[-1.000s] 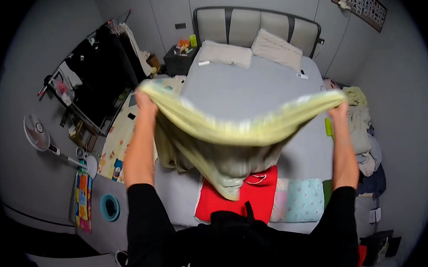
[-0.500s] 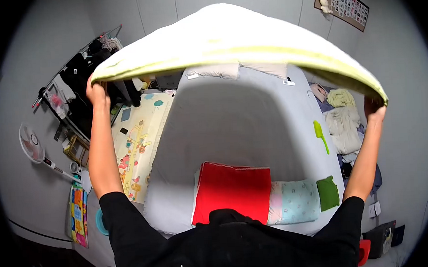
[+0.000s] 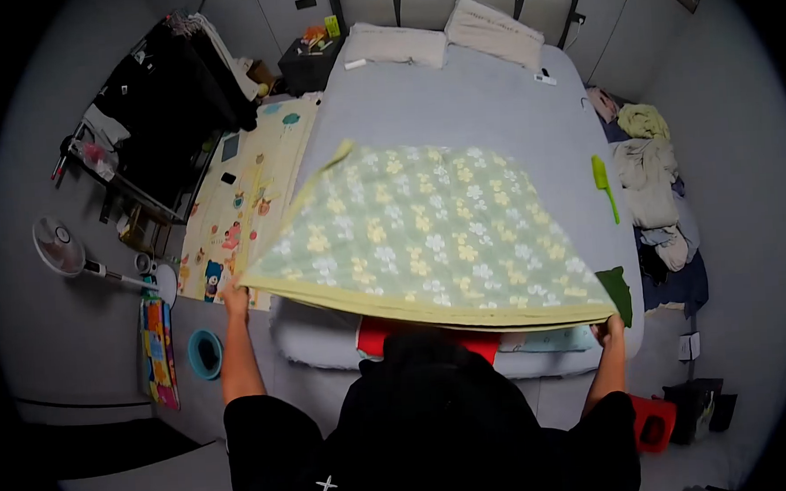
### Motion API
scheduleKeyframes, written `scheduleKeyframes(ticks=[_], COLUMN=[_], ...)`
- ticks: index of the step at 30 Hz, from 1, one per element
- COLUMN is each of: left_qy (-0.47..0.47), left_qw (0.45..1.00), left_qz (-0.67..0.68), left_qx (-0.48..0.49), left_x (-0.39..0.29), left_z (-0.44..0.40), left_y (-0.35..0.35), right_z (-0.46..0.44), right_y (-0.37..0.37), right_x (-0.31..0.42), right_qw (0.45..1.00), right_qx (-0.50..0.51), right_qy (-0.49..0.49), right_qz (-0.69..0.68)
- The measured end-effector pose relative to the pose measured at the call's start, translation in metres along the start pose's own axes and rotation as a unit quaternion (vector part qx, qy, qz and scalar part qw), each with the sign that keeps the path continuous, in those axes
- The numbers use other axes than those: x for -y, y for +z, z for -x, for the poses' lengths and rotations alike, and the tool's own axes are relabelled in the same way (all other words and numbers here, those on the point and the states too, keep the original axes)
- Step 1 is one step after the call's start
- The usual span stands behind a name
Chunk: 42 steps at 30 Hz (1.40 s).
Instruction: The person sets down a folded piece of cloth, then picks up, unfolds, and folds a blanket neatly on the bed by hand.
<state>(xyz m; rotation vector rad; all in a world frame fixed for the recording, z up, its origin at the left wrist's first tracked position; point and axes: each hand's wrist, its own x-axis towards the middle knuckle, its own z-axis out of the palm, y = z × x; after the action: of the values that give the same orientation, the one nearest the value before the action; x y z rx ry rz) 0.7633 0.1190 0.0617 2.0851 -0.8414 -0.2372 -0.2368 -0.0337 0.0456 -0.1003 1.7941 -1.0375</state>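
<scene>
A green blanket [image 3: 428, 230] with yellow and white flowers and a yellow border is stretched between my hands over the lower half of the bed [image 3: 456, 100]. My left hand [image 3: 235, 298] grips its near left corner. At the near right corner, my right hand [image 3: 607, 328] is closed on the border. Beneath the near edge, parts of a folded red cloth [image 3: 375, 335] and a light blue patterned cloth [image 3: 549, 339] show; the rest of them is hidden. A dark green cushion [image 3: 618, 296] pokes out beside my right hand.
Two pillows [image 3: 396, 45] lie at the headboard. A bright green brush [image 3: 603, 186] rests on the bed's right edge, near piled clothes [image 3: 647, 179]. To the left are a play mat [image 3: 256, 181], a clothes rack [image 3: 155, 107], a fan [image 3: 60, 245] and a blue basin [image 3: 206, 353].
Both my hands have come down from overhead, bringing the blanket from up in the air to low over the bed. The headboard and pillows are now uncovered to view, the red cloth mostly hidden.
</scene>
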Motion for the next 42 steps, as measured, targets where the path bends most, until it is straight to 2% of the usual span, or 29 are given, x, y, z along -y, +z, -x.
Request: scheduleKeyframes(ticks=[1, 2, 5, 8, 14, 17, 19, 20, 21, 22, 23, 24, 25, 26, 27, 28, 29, 30, 31, 32, 35, 38, 40, 41, 42], left_qy=[-0.048, -0.079, -0.181, -0.275, -0.292, -0.41, -0.419, -0.385, -0.34, -0.271, -0.2, -0.013, 0.173, 0.167, 0.093, 0.135, 0.186, 0.222, 0.217, 0.234, 0.244, 0.243, 0.243, 0.244, 0.232], left_qw=[0.996, 0.994, 0.981, 0.956, 0.951, 0.899, 0.843, 0.847, 0.854, 0.881, 0.961, 0.982, 0.97, 0.977, 0.929, 0.834, 0.813, 0.79, 0.778, 0.765, 0.774, 0.749, 0.758, 0.762, 0.771], left_qz=[-0.064, -0.065, -0.025, 0.101, 0.102, 0.153, 0.335, 0.36, 0.357, 0.337, 0.145, 0.139, 0.131, 0.079, 0.328, 0.526, 0.551, 0.57, 0.589, 0.599, 0.584, 0.616, 0.604, 0.599, 0.592], left_qx=[0.026, 0.041, 0.059, 0.023, 0.018, 0.032, 0.046, 0.072, 0.165, 0.191, 0.128, 0.124, 0.114, 0.105, 0.145, 0.092, 0.032, 0.047, 0.022, 0.014, -0.016, -0.03, -0.032, -0.023, -0.021], left_x=[0.009, 0.035, 0.104, 0.086, 0.084, 0.004, -0.013, -0.017, -0.021, -0.058, -0.167, -0.222, -0.27, -0.341, -0.37, -0.424, -0.457, -0.458, -0.48, -0.486, -0.487, -0.458, -0.427, -0.407, -0.386], left_z=[0.025, 0.04, 0.08, 0.103, 0.096, 0.093, 0.057, 0.02, -0.03, -0.081, -0.111, -0.167, -0.221, -0.252, -0.306, -0.293, -0.282, -0.312, -0.286, -0.272, -0.23, -0.222, -0.218, -0.212, -0.204], left_y=[0.003, 0.013, 0.056, 0.068, 0.072, 0.082, 0.121, 0.152, 0.178, 0.202, 0.184, 0.167, 0.149, 0.11, 0.09, 0.05, 0.012, -0.015, -0.044, -0.064, -0.096, -0.119, -0.132, -0.136, -0.137], right_z=[0.004, 0.011, 0.015, 0.029, -0.012, 0.01, -0.01, -0.04, -0.086, -0.089, -0.06, -0.037, -0.004, 0.015, 0.093, 0.121, 0.159, 0.15, 0.2, 0.229, 0.25, 0.242, 0.237, 0.236, 0.23], right_y=[-0.002, 0.001, -0.004, -0.006, -0.012, 0.041, 0.09, 0.123, 0.15, 0.188, 0.22, 0.242, 0.253, 0.255, 0.255, 0.246, 0.234, 0.217, 0.21, 0.2, 0.168, 0.142, 0.128, 0.122, 0.114], right_x=[-0.021, -0.037, -0.07, -0.069, -0.078, -0.06, -0.043, -0.023, 0.003, 0.056, 0.118, 0.192, 0.262, 0.323, 0.363, 0.4, 0.418, 0.444, 0.442, 0.441, 0.442, 0.428, 0.411, 0.395, 0.375], right_qw=[0.998, 0.994, 0.994, 0.994, 0.998, 0.994, 0.951, 0.95, 0.931, 0.94, 0.928, 0.914, 0.89, 0.863, 0.838, 0.797, 0.772, 0.723, 0.72, 0.695, 0.673, 0.675, 0.691, 0.713, 0.718], right_qx=[-0.045, -0.089, -0.067, -0.052, -0.012, -0.039, 0.162, 0.132, 0.203, 0.172, 0.201, 0.245, 0.308, 0.326, 0.316, 0.343, 0.325, 0.351, 0.316, 0.322, 0.318, 0.332, 0.315, 0.267, 0.279], right_qy=[0.013, 0.023, 0.054, 0.06, 0.048, 0.006, -0.045, -0.062, -0.084, -0.112, -0.16, -0.154, -0.157, -0.209, -0.259, -0.313, -0.349, -0.399, -0.418, -0.437, -0.477, -0.468, -0.451, -0.446, -0.472], right_qz=[0.031, 0.061, 0.071, 0.075, 0.031, -0.1, -0.261, -0.277, -0.293, -0.271, -0.269, -0.284, -0.297, -0.323, -0.363, -0.386, -0.419, -0.442, -0.454, -0.471, -0.468, -0.465, -0.469, -0.47, -0.429])
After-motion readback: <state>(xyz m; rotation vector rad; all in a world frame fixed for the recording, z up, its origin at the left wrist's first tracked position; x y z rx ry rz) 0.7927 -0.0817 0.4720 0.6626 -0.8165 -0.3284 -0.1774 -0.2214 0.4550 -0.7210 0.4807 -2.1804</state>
